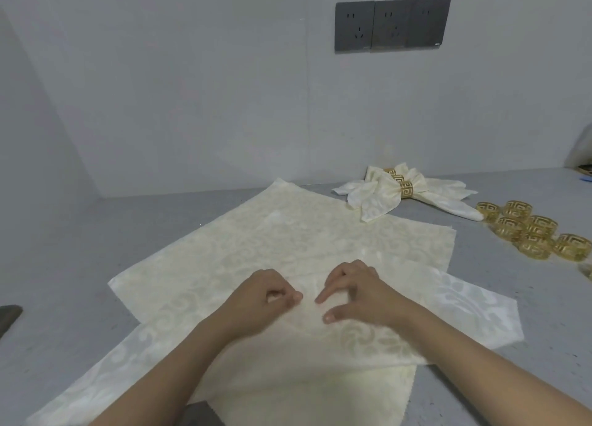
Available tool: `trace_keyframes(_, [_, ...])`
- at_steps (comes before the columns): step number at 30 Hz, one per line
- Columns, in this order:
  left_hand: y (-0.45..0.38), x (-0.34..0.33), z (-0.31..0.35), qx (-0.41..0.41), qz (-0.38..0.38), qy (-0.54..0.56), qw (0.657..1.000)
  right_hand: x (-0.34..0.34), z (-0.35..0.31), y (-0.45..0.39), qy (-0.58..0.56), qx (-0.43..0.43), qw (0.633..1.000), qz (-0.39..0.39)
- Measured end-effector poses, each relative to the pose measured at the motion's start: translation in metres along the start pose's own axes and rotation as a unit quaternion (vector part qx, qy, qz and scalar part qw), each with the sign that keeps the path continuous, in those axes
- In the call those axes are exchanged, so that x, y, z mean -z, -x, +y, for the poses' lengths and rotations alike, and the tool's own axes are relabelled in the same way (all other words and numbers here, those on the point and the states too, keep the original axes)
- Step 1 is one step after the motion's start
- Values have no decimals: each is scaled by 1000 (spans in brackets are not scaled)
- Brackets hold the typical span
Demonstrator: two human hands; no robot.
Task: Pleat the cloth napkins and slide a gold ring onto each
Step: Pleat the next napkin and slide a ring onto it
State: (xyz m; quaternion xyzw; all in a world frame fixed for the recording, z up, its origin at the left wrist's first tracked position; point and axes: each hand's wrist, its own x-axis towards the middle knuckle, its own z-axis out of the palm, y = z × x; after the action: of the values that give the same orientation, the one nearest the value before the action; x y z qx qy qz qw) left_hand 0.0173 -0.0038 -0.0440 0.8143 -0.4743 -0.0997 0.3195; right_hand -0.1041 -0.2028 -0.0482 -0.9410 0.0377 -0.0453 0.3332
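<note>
Nearest to me lies the top napkin (320, 355), cream damask, spread flat on the grey counter (64, 249) with a corner pointing toward my body. Both my hands sit close together at its middle. Left hand (266, 294): fingers curled, thumb and fingertips pinching a small fold of the cloth. Right hand (355, 294): index finger extended and pressing the fabric, thumb down beside it, other fingers bent; I judge it is holding the crease line, not gripping.

Progress, as I judge it: pleating of this napkin is only starting, with no stacked pleats visible yet. Under it lie more flat napkins (288, 233), at least two, fanned at different angles and untouched.

Done so far: a small pile of finished napkins (400, 195) at the back right, against the wall, each gathered and banded with a gold ring. I count two or three rings on them; I cannot tell the number exactly.

Left to do: finish this pleat, ring it, then repeat for the flat ones.

Containers: none visible. Spare gold rings (531, 230) lie loose on the counter at the far right, clustered and touching, roughly six or seven, well apart from my hands.

Wall sockets (392, 25) above the finished pile.
</note>
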Motion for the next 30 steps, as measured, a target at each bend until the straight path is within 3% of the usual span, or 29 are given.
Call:
trace_keyframes(3, [-5, 10, 4, 8, -76, 62, 995, -4, 3, -6, -30, -2, 999, 37])
trace_keyframes(6, [-8, 19, 8, 17, -147, 57, 987, -3, 1, -10, -36, 6, 999, 25])
trace_keyframes(10, [-9, 16, 4, 45, -154, 22, 987, -1, -2, -8, -11, 16, 1000, -13])
trace_keyframes(15, [-12, 19, -1, 42, -177, 20, 983, -4, -1, -17, -62, -16, 998, 29])
trace_keyframes(20, [-32, 25, -2, 81, -36, 99, 991, 20, -15, -40, -196, -92, 976, 29])
trace_keyframes(24, [-50, 35, 0, 119, 16, 199, 973, 35, -16, -56, -246, -112, 962, 44])
trace_keyframes(30, [-86, 39, -21, 158, 114, 227, 954, 42, -4, -85, -213, -138, 965, 61])
